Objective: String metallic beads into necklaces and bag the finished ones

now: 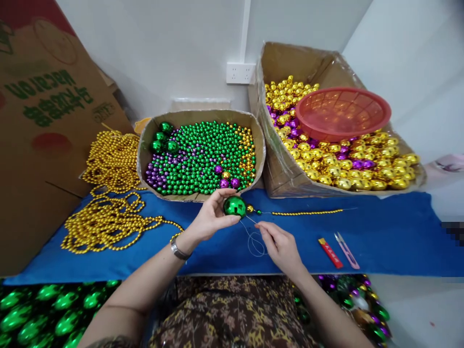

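Note:
My left hand [212, 215] is closed round a large shiny green ball [235, 206] just above the blue cloth [380, 232]. A small gold bead and a small green bead [253, 210] sit on the thread right of the ball, followed by a straight run of tiny gold beads [308, 212] with a thin needle at its far end. My right hand [278, 244] pinches the thin white thread [253, 241], which loops on the cloth between my hands.
A cardboard tray [145, 154] of green, purple and gold beads stands behind my hands. A larger box [279, 169] of gold and purple balls holds a red basket [342, 112]. Gold bead strings [108, 212] lie left. A red lighter [330, 252] and snips [347, 250] lie right.

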`<state>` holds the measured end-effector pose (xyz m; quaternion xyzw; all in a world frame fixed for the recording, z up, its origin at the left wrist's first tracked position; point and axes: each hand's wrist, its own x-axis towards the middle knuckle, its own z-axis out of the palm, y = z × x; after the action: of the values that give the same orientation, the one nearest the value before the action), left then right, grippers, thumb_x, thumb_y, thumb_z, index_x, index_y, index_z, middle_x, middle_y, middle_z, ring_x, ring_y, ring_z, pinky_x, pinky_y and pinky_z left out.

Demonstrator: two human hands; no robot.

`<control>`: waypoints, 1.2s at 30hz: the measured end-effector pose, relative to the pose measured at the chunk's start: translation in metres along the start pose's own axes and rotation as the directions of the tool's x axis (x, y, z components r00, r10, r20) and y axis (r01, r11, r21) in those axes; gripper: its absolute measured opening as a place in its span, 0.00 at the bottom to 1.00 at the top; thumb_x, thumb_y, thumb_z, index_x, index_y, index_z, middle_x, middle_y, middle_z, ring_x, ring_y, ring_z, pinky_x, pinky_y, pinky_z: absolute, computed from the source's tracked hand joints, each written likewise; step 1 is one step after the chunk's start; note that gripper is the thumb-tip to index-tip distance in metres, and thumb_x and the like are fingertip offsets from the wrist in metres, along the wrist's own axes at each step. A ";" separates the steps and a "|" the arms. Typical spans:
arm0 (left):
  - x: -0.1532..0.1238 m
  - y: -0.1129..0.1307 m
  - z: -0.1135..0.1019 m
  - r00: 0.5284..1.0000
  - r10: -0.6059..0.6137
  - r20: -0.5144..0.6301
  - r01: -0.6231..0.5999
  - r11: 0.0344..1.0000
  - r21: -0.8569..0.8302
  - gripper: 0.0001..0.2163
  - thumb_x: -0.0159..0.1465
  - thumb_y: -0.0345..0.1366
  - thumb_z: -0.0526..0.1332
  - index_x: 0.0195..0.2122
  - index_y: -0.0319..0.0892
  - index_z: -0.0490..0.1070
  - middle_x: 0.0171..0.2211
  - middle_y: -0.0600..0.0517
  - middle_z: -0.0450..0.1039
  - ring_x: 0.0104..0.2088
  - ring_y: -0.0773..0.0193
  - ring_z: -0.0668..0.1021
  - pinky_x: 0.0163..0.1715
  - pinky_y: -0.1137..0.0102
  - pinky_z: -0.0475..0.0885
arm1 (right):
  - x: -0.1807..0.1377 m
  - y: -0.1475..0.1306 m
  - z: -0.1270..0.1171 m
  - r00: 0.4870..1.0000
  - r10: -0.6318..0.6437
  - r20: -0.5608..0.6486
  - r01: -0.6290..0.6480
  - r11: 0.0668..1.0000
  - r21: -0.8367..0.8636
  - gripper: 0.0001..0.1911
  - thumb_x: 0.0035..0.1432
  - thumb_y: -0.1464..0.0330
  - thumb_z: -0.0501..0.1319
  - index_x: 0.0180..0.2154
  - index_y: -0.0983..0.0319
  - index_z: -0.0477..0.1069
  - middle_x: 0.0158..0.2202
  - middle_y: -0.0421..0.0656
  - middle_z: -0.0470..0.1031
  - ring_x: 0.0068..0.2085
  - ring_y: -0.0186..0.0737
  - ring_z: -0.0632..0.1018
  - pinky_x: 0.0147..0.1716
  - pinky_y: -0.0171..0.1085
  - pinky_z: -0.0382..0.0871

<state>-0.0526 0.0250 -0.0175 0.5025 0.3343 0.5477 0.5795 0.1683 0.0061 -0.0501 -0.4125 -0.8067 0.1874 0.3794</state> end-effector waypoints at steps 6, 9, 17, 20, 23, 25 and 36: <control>-0.005 0.000 0.002 0.999 0.034 0.032 -0.035 0.999 0.023 0.25 0.51 0.30 0.72 0.49 0.45 0.67 0.52 0.45 0.70 0.49 0.58 0.74 0.47 0.66 0.71 | -0.005 0.001 0.003 0.999 0.031 -0.009 -0.031 0.999 0.041 0.09 0.66 0.70 0.53 0.42 0.61 0.72 0.38 0.44 0.80 0.38 0.38 0.81 0.39 0.35 0.74; -0.007 -0.003 0.002 1.000 -0.001 0.030 0.001 1.000 0.000 0.25 0.50 0.30 0.72 0.49 0.44 0.68 0.52 0.45 0.70 0.48 0.59 0.75 0.47 0.66 0.71 | -0.005 0.000 0.005 0.998 0.068 0.017 -0.069 0.993 0.093 0.10 0.66 0.69 0.52 0.41 0.61 0.72 0.38 0.44 0.80 0.38 0.38 0.81 0.39 0.33 0.74; -0.010 -0.009 0.006 0.998 -0.046 0.039 0.047 0.999 -0.016 0.26 0.50 0.32 0.73 0.49 0.43 0.68 0.52 0.45 0.71 0.46 0.59 0.76 0.46 0.65 0.72 | -0.006 -0.005 0.013 0.981 0.155 0.115 -0.166 0.981 0.101 0.12 0.68 0.66 0.49 0.46 0.61 0.69 0.35 0.43 0.79 0.33 0.37 0.80 0.36 0.33 0.73; -0.011 -0.008 0.005 0.995 -0.060 0.075 0.060 0.998 -0.003 0.26 0.51 0.32 0.72 0.51 0.45 0.68 0.53 0.45 0.70 0.47 0.59 0.76 0.46 0.65 0.72 | -0.006 -0.007 0.015 0.972 0.167 0.164 -0.192 0.970 0.151 0.12 0.68 0.66 0.48 0.43 0.60 0.69 0.31 0.42 0.78 0.29 0.35 0.79 0.32 0.32 0.73; -0.010 -0.003 0.000 0.976 -0.101 0.191 0.097 0.995 0.034 0.27 0.54 0.35 0.71 0.55 0.47 0.67 0.56 0.44 0.68 0.51 0.56 0.74 0.49 0.63 0.71 | -0.005 -0.008 0.013 0.974 0.168 0.153 -0.195 0.962 0.189 0.13 0.68 0.65 0.48 0.38 0.60 0.69 0.29 0.41 0.77 0.28 0.34 0.78 0.31 0.32 0.72; -0.004 0.003 -0.006 0.977 -0.075 0.197 0.065 0.996 0.058 0.24 0.59 0.40 0.67 0.56 0.46 0.66 0.57 0.43 0.67 0.55 0.54 0.72 0.52 0.61 0.69 | -0.004 -0.008 0.011 0.978 0.173 0.121 -0.194 0.962 0.191 0.12 0.68 0.65 0.49 0.36 0.60 0.69 0.28 0.41 0.76 0.27 0.35 0.78 0.31 0.32 0.72; 0.145 -0.008 -0.022 0.990 0.107 0.091 -0.126 0.391 0.912 0.09 0.64 0.32 0.57 0.42 0.40 0.74 0.39 0.49 0.79 0.38 0.62 0.79 0.41 0.69 0.73 | -0.007 -0.003 0.002 0.984 0.180 0.010 -0.179 0.969 0.170 0.11 0.67 0.68 0.51 0.32 0.60 0.66 0.27 0.40 0.76 0.27 0.33 0.77 0.31 0.30 0.69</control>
<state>-0.0450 0.1710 -0.0074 0.7643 0.5383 0.3101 0.1730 0.1679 -0.0016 -0.0529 -0.4505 -0.7459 0.2880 0.3971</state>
